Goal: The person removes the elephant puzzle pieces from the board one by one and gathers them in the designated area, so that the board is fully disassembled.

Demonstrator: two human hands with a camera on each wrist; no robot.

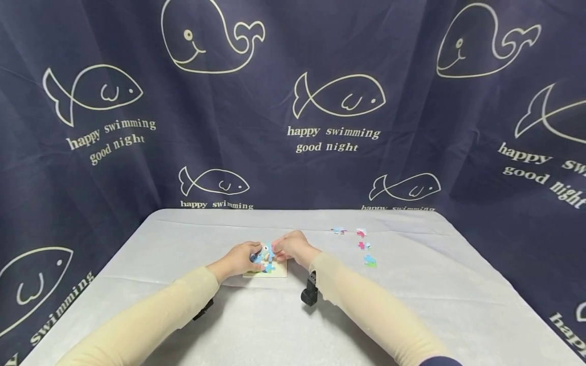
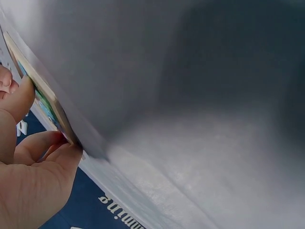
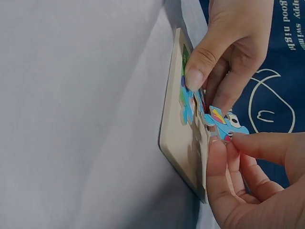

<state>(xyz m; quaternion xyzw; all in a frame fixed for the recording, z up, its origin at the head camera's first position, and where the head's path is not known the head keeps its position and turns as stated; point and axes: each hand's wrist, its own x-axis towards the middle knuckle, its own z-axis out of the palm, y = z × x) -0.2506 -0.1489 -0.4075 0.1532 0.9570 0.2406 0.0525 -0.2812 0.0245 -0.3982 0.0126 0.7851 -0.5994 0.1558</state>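
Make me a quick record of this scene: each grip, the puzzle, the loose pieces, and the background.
Left grip: at the puzzle board, thumb over its face
Right grip: pinching a blue piece with an eye on it
Puzzle: partly filled, on the pale table
Loose pieces: on the table, right of the board
Background: dark blue cloth with fish and whales

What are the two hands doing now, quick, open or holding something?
Left hand: closed, holding the puzzle board.
Right hand: closed, pinching a blue puzzle piece with an eye.
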